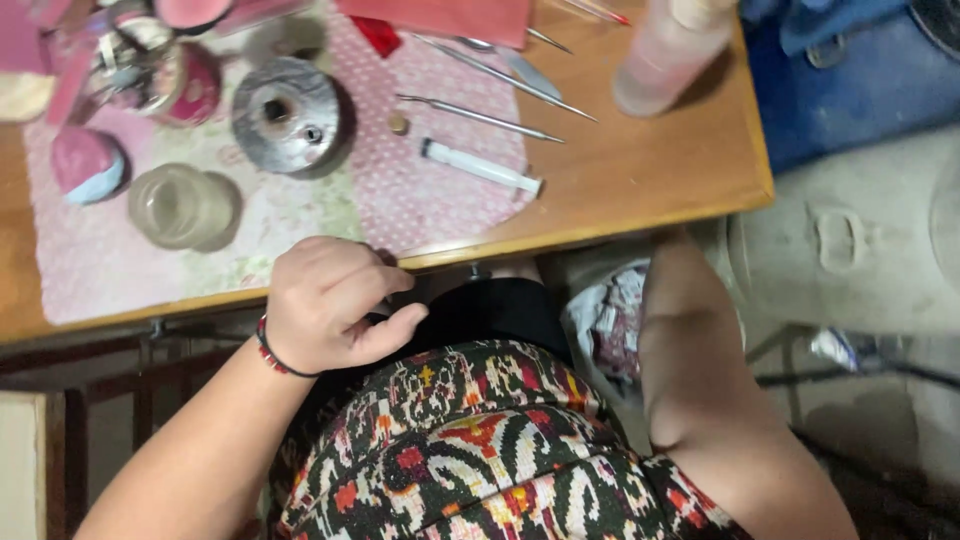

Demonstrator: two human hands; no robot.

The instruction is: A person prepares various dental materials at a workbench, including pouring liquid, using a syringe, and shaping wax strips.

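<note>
Left hand rests at the near edge of the tabletop, fingers curled loosely inward against the thumb. It may be pinching something small, but nothing can be made out, so whether it holds anything cannot be told. A beaded bracelet sits on that wrist. The right hand is out of sight; only the right forearm shows, dropping below the tabletop's near edge toward a bag of scraps.

Nearest item to the left hand: a cloudy glass jar, just beyond and left of it on the pink patterned mat. A white syringe lies farther off, beyond and to the right, long axis running left to right, slightly slanted. A grey round spool stands behind the jar.
</note>
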